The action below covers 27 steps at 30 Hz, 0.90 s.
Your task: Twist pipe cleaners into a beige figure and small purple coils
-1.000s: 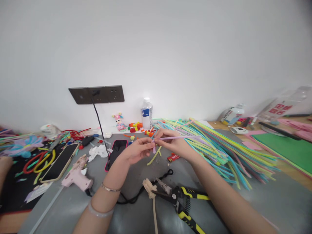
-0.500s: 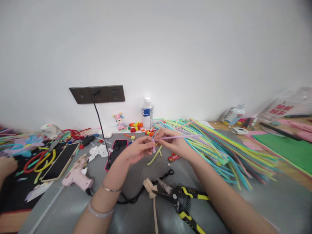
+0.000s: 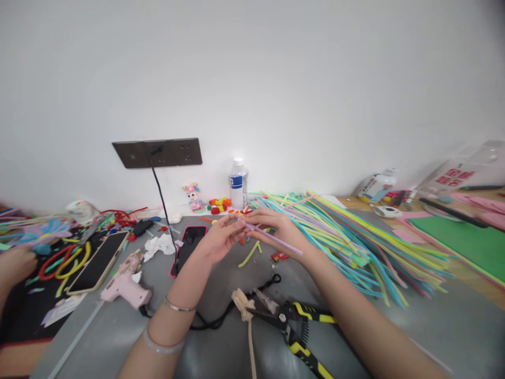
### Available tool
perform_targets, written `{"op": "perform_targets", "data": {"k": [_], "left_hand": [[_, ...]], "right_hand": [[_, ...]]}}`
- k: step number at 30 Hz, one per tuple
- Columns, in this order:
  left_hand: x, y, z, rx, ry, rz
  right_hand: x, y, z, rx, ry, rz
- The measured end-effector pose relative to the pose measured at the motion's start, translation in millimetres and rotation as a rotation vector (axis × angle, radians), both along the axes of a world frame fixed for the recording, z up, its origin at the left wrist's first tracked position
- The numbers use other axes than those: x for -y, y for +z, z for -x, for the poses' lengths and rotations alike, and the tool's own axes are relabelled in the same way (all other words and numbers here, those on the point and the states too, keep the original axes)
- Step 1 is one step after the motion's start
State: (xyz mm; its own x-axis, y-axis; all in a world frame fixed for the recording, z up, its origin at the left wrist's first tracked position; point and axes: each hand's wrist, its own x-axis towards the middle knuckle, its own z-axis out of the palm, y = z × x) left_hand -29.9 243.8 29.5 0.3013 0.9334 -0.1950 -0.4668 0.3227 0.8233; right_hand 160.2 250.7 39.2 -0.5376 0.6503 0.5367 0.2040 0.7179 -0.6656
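A light purple pipe cleaner is in my two hands above the middle of the grey mat. My left hand pinches its far end between thumb and fingertips. My right hand curls its fingers round the same end, and the fingertips of both hands meet there. The free length slants down to the right across my right palm. Below lie black-and-yellow pliers-like cutters, their jaws touching a beige pipe cleaner piece with a long stem. Fingers partly hide the held end.
A big bundle of coloured pipe cleaners spreads to the right. On the left are a pink glue gun, two phones and crumpled tissue. A bottle stands by the wall. Another person's hand is at the far left.
The purple pipe cleaner has swung from nearly level to slanting down right. Both hands have turned, with my right fingers stretched further left. The other person's hand has moved slightly right.
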Motion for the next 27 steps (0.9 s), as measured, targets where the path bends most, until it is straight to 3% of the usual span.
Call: {"op": "perform_targets", "data": {"k": [6,10,15,21,27], "left_hand": [[3,2.9,-2,-0.084,0.061,-0.144],[4,2.4,-3,-0.225,0.113,-0.243],[6,4.4,-2,-0.368,0.173,-0.357],[7,9.2,2,-0.292,-0.082,-0.229],[9,4.7,3,-0.203,-0.294,-0.07]], "right_hand": [[-6,-2.2,1,-0.092,-0.107,0.049],[-4,2.8,-1,-0.213,-0.143,0.311],[-5,0.1,-3,-0.349,-0.044,0.618],[-6,4.5,-10,-0.278,0.073,0.667],[1,14.9,-12,-0.169,0.146,0.671]]}}
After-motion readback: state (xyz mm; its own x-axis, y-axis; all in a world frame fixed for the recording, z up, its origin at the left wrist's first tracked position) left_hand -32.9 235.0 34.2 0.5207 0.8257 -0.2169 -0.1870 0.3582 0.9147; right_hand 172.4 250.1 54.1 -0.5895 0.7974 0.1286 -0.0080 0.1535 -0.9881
